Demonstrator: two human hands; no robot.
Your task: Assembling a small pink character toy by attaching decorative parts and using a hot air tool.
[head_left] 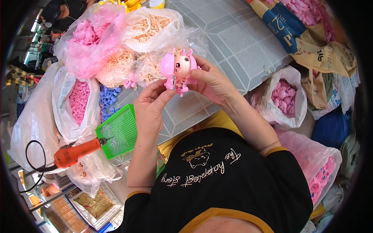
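Note:
Between my two hands, above the table, is a pink plastic toy figure (181, 66) with a large round head, a painted face and small feet. A smooth pink head shell sits at its left, beside the face half; whether the two are joined I cannot tell. My left hand (156, 97) pinches the lower left of the figure with thumb and fingers. The fingers of my right hand (209, 80) wrap round its right side, the thumb lying near the face. A green perforated basket (131, 134) holding many tiny silvery pieces stands near my left forearm.
An orange-red power screwdriver (77, 152) with a black cord hangs left of the basket. Bags of pink parts (78, 101), peach-coloured parts (150, 29) and loose blue parts (109, 97) crowd the left. More sacks (285, 97) stand right of the grey tiled-pattern table (229, 31). Another person (64, 11) is at the far left.

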